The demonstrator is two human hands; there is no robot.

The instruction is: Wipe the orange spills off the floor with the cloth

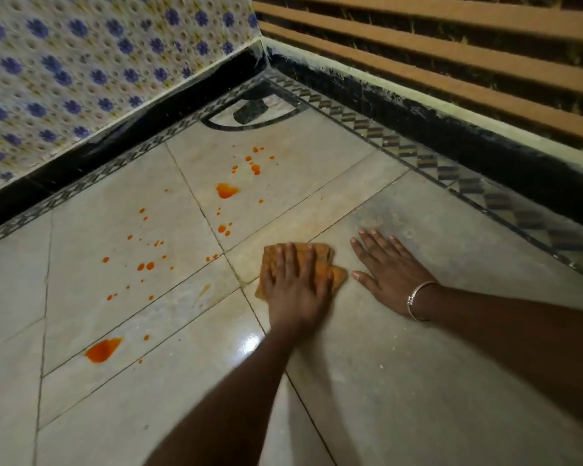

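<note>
An orange-stained cloth point(320, 252) lies folded on the pale tiled floor point(418, 381). My left hand point(295, 284) presses flat on it with straight fingers, covering most of it. Just to its right, my right hand point(389, 272) rests flat on the bare tile, fingers spread, a silver bangle point(414, 299) on the wrist. Orange spills lie left of the cloth: a large puddle point(102, 349) at the near left, a blot point(226, 190) farther back, and several small drops point(145, 265) scattered between them.
A wall with blue flower tiles point(81, 79) and a black skirting runs along the left. A black kerb point(451, 129) below brown horizontal slats point(451, 52) closes off the right. A patterned border strip point(398, 146) edges the floor.
</note>
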